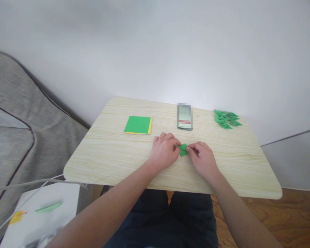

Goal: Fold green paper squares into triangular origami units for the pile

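Note:
A small folded green paper piece lies on the light wooden table, near its middle. My left hand pinches its left side with curled fingers. My right hand pinches its right side, fingers pressed together on the paper. Both hands rest on the tabletop with the paper between them; most of the paper is hidden under the fingertips.
A stack of square paper, green on top with yellow beneath, lies at the back left. A phone lies behind my hands. Several folded green pieces sit piled at the back right. A grey cushion is to the left.

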`<state>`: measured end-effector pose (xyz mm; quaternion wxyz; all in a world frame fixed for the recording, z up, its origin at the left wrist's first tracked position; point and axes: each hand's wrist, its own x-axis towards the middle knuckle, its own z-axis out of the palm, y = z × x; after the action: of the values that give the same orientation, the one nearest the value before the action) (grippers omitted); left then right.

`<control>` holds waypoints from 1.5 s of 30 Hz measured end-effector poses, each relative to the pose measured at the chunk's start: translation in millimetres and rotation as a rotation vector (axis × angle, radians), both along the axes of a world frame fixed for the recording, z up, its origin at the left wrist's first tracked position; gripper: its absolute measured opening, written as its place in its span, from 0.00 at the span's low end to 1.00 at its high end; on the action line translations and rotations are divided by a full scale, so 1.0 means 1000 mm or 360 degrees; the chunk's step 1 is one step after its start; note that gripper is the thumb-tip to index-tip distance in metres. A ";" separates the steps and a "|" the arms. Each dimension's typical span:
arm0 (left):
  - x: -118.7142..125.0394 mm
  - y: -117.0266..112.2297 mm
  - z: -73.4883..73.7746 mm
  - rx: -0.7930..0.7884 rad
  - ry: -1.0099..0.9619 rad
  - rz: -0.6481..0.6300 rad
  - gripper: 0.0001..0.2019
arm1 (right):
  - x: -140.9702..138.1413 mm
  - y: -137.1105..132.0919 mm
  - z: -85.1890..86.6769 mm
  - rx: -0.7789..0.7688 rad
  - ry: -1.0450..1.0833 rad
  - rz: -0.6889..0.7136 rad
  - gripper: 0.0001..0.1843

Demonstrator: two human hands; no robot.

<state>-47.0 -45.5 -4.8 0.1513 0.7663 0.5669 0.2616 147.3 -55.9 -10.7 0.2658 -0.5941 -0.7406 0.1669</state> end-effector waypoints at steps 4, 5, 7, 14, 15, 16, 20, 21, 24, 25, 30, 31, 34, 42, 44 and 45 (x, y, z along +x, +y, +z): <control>0.000 0.000 -0.002 0.0034 -0.0014 -0.0006 0.08 | -0.003 0.004 0.000 -0.0049 -0.0080 -0.0054 0.10; -0.001 0.000 -0.002 0.0039 -0.0017 -0.0007 0.08 | -0.004 0.005 0.000 -0.0058 -0.0097 -0.0070 0.10; -0.001 0.000 -0.002 0.0044 -0.0023 -0.0007 0.08 | -0.004 0.006 0.000 -0.0068 -0.0125 -0.0097 0.08; 0.000 0.001 -0.004 0.0054 -0.0029 -0.0002 0.04 | -0.006 0.009 0.001 -0.0056 -0.0216 -0.0100 0.05; 0.000 0.001 -0.004 0.0059 -0.0032 -0.0008 0.04 | -0.006 0.009 0.001 -0.0051 -0.0223 -0.0105 0.05; 0.000 0.002 -0.004 0.0063 -0.0033 -0.0015 0.04 | -0.006 0.008 0.001 -0.0046 -0.0224 -0.0115 0.04; -0.001 0.002 -0.005 0.0055 -0.0024 -0.0028 0.06 | -0.008 0.007 0.000 -0.0006 -0.0227 -0.0141 0.04; -0.001 0.002 -0.005 0.0053 -0.0022 -0.0027 0.06 | -0.008 0.007 0.000 0.0009 -0.0237 -0.0139 0.04; 0.000 0.002 -0.004 0.0048 -0.0015 -0.0030 0.06 | -0.009 0.006 -0.001 0.0052 -0.0294 -0.0124 0.07; 0.000 0.002 -0.004 0.0046 -0.0012 -0.0031 0.06 | -0.009 0.006 -0.002 0.0061 -0.0315 -0.0121 0.08; 0.001 0.001 -0.002 0.0032 0.0026 -0.0021 0.06 | -0.010 0.007 -0.001 0.0083 -0.0377 -0.0117 0.10; 0.001 0.001 -0.002 0.0031 0.0033 -0.0016 0.06 | -0.010 0.007 0.000 0.0088 -0.0362 -0.0099 0.11; 0.002 0.000 -0.001 0.0042 0.0047 -0.0007 0.06 | -0.007 0.003 0.000 0.0085 -0.0270 -0.0047 0.12; 0.001 -0.002 0.001 0.0031 0.0015 -0.0023 0.04 | -0.003 -0.004 -0.004 0.0033 -0.0168 -0.0067 0.11; 0.001 -0.002 0.000 0.0033 -0.0012 -0.0033 0.05 | -0.004 -0.002 -0.004 0.0024 -0.0135 -0.0064 0.09; 0.000 -0.002 0.000 0.0038 -0.0026 -0.0046 0.05 | -0.004 -0.001 -0.004 0.0021 -0.0116 -0.0064 0.09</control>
<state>-46.5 -47.6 -4.8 0.1506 0.7740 0.5513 0.2724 143.5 -56.7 -15.1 0.2459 -0.6127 -0.7389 0.1349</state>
